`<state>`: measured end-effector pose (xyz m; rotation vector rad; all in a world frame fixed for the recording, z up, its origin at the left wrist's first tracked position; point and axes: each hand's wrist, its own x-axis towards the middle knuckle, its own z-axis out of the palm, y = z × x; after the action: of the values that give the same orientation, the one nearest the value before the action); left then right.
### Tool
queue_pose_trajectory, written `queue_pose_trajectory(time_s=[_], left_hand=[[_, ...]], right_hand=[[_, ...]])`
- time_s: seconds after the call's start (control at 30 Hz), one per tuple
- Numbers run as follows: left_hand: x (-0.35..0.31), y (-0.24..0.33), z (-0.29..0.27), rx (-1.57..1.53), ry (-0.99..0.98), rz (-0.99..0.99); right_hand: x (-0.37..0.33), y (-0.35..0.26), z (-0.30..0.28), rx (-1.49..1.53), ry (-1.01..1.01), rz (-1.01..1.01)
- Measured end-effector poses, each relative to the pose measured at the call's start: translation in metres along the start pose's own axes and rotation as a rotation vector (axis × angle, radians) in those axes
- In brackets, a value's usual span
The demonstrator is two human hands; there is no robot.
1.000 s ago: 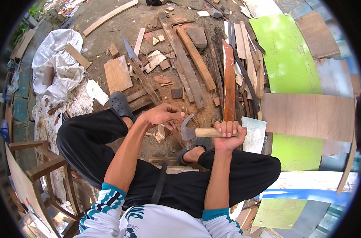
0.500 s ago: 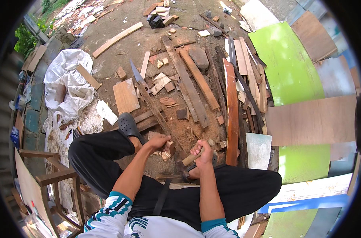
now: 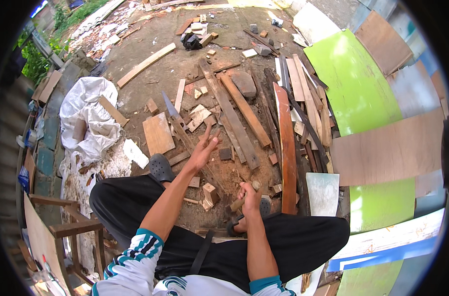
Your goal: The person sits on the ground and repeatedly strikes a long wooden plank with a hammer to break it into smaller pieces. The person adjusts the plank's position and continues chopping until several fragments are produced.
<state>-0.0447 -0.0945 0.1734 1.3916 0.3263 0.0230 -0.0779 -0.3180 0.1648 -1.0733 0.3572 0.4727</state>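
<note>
We hold a wooden-handled hammer (image 3: 238, 203) aslant in our right hand (image 3: 249, 194), its head indistinct below.

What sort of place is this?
Probably an outdoor yard used for woodworking: scattered wooden planks, a handsaw lying among them, and green plants at the upper left.

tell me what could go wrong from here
The open left hand could get nicked if it strays onto the saw blade lying nearby. If the wooden handle slips from the right hand, it might hit the foot in the gray clog. The scattered planks could trip the person when standing.
</note>
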Motion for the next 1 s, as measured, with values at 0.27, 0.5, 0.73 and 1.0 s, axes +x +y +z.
queue_pose_trajectory(time_s=[0.27, 0.5, 0.73, 1.0], left_hand=[[-0.044, -0.133, -0.019, 0.619, 0.257, -0.376], [-0.121, -0.232, -0.014, 0.771, -0.188, -0.565], [-0.094, -0.231, -0.010, 0.701, 0.093, -0.584], [-0.076, -0.217, -0.012, 0.934, 0.138, -0.344]], right_hand=[[0.003, 0.002, -0.013, -0.041, 0.030, -0.034], [0.005, 0.006, -0.023, -0.105, 0.070, 0.000], [0.008, 0.015, -0.022, -0.124, 0.103, -0.020], [0.009, 0.027, -0.014, -0.131, 0.118, -0.024]])
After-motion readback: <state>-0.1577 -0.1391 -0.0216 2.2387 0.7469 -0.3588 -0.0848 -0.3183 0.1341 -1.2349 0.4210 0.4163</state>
